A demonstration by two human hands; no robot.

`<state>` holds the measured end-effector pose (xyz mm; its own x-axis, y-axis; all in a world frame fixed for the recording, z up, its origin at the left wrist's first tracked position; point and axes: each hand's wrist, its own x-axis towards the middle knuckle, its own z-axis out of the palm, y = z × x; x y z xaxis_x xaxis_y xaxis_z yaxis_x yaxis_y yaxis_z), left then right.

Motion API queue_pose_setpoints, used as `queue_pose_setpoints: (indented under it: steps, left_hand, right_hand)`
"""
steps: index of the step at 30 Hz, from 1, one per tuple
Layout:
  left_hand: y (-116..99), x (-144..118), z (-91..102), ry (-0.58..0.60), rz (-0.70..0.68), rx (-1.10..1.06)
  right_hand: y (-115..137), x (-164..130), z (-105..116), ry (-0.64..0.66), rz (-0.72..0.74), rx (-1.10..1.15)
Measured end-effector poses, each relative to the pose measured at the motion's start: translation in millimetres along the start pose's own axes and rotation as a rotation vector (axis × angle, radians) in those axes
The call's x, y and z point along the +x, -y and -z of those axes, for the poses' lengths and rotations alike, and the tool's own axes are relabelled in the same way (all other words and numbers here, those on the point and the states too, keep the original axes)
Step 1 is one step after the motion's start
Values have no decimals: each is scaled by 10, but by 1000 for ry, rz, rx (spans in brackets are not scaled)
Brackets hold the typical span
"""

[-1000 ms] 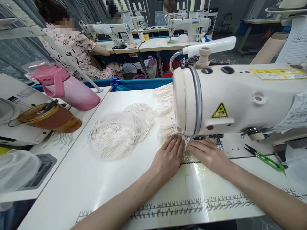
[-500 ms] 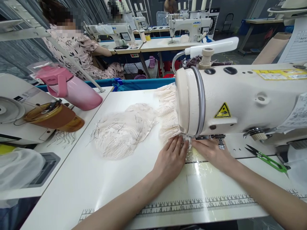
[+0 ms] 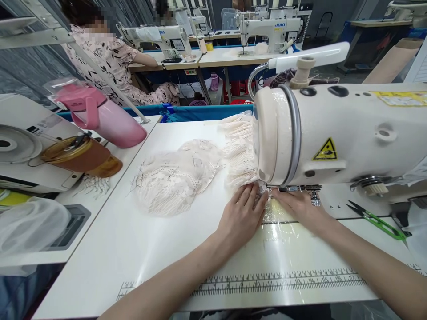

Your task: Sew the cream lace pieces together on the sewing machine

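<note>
Compared with the views 1 s and 0.5 s earlier, both hands sit slightly higher and further right in the frame, closer under the head of the sewing machine (image 3: 336, 133); much of that shift appears to come from the camera itself, since the table (image 3: 110, 249) and machine have moved the same way. The fingers have crept a little toward the needle area, which suggests the lace is being fed through at a slow, steady rate. The left hand (image 3: 242, 218) lies flat, palm down, fingers extended and close together, pressing the lace piece (image 3: 267, 205) against the table just right of frame centre. The right hand (image 3: 298, 206) rests on the far side of the same strip, fingers laid low and pointing toward the presser foot, which is largely hidden by the machine head; neither hand grips anything, both only pin the material down. The lace is pale cream, thin, openwork, with a gathered band (image 3: 238, 151) trailing behind the machine toward upper centre. A separate rounded lace panel (image 3: 173, 178) lies loose at centre left. A pink flask (image 3: 100, 115) lies on its side at upper left; green thread snips (image 3: 378, 220) rest at right.
</note>
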<state>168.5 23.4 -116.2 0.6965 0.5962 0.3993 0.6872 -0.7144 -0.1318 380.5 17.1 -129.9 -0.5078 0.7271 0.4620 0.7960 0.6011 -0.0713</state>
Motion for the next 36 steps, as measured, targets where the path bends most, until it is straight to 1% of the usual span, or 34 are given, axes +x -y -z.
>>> queue_pose_setpoints:
  steps: [3,5,8,12,15,21,26,30,33,36]
  left_hand:
    - [1,-23,-18,-22,-98,-12]
    - [2,-27,-25,-19,-116,-19]
    - [9,-14,-18,-15,-54,-41]
    - [32,5,-5,-5,-22,-68]
    - [51,13,-8,-4,-14,-82]
    - [75,42,-17,31,14,-92]
    - [84,55,-15,45,30,-115]
    - [84,67,-4,65,46,-117]
    - [81,74,6,61,65,-126]
    - [89,77,11,63,68,-134]
  right_hand:
    - [11,-9,11,12,32,-71]
    - [23,9,27,-17,59,-108]
    - [55,32,28,-62,38,-118]
    - [94,32,-2,-21,-17,-40]
    - [114,33,-3,-6,-40,-38]
    - [176,67,45,-29,-36,-158]
    - [190,78,54,-20,1,-276]
    - [187,80,46,-10,-7,-314]
    - [167,81,56,-27,-14,-300]
    - [123,84,94,-27,-36,-207]
